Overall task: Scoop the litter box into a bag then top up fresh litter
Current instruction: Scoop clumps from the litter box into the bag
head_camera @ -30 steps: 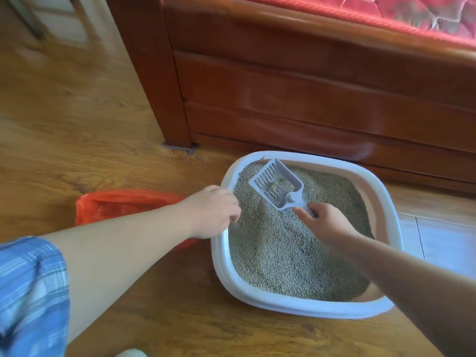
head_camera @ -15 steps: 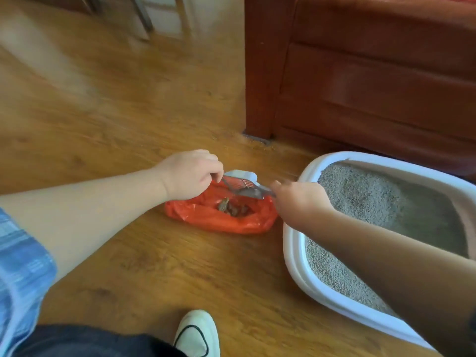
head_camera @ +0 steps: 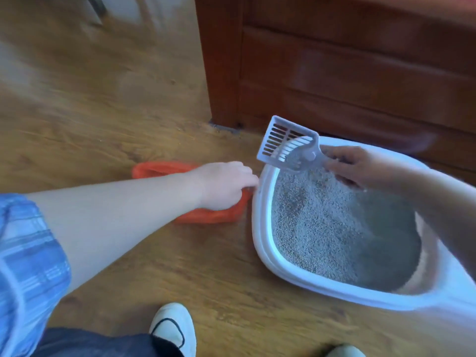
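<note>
Fingers (head_camera: 333, 163) of the right hand (head_camera: 360, 168) grasp the slotted scoop (head_camera: 286, 143) by its handle over the 11 o'clock rim of the litter box (head_camera: 262, 228), grey litter (head_camera: 329, 228) inside; left hand (head_camera: 224, 186) fingers curl onto the orange bag (head_camera: 159, 170) on the floor (head_camera: 103, 112), just beside the box at 9 o'clock; bed frame (head_camera: 347, 73) at 12, white shoe (head_camera: 175, 328) at 6.

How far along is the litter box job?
Done: at least one load went into the orange plastic bag, which showed clumps half a second ago; the slotted white plastic scoop is empty now. In hand: right hand holds the scoop over the white oval litter box, left hand grips the bag's edge. Left: any further scooping of the grey litter, then the top-up; no fresh litter shows.
</note>
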Action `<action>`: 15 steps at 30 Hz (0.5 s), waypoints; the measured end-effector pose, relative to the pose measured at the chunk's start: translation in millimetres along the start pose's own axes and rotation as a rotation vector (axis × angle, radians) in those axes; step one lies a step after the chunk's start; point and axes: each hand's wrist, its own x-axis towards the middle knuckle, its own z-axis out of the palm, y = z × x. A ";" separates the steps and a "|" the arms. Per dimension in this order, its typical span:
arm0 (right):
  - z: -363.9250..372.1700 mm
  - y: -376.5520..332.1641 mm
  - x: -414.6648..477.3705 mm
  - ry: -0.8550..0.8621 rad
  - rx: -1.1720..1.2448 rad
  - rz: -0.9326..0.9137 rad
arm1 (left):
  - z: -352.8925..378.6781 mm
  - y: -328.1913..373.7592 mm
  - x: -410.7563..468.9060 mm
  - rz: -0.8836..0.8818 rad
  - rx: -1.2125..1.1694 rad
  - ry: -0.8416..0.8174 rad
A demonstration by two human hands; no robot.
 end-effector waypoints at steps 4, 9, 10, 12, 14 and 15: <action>-28.1 70.6 -34.4 -0.221 -0.117 0.303 | 13.2 54.3 31.5 0.072 0.048 -0.134; -16.5 121.5 -55.1 -0.533 -0.609 0.493 | 39.6 75.9 52.0 0.017 0.237 -0.314; -9.5 123.3 -56.0 -0.543 -0.640 0.485 | 42.7 78.6 55.9 0.019 0.240 -0.328; 9.2 123.6 -56.0 -0.540 -0.621 0.469 | 47.4 78.3 59.5 0.021 0.218 -0.350; 32.9 126.7 -55.1 -0.508 -0.590 0.430 | 46.8 71.4 60.3 0.054 0.174 -0.339; 45.0 132.1 -54.7 -0.471 -0.537 0.407 | 44.8 66.3 60.4 0.076 0.154 -0.338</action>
